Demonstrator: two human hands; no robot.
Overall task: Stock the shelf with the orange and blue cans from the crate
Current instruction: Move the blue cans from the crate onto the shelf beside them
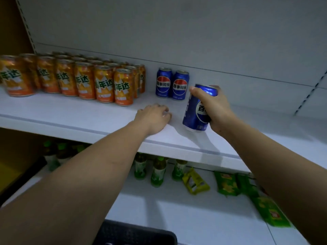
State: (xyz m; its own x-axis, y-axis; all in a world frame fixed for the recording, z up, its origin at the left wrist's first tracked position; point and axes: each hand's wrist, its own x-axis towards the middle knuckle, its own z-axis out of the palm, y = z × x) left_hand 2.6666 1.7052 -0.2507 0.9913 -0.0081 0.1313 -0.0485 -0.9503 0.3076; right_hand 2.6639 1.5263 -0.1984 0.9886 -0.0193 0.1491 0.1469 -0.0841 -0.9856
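Orange cans (74,80) already fill the shelf's (70,114) left in rows, two blue cans (172,84) stand beside them, and the right hand (215,110) has its grip around a third, tilted blue can (196,112) just above the boards, while the left hand (154,117) rests loosely curled and empty, so blue stocking looks barely begun.

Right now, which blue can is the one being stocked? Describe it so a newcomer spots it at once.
On the white upper shelf, right of the orange cans, two blue cans stand upright. The blue can in hand is nearer the front edge, tilted, gripped by the right hand.
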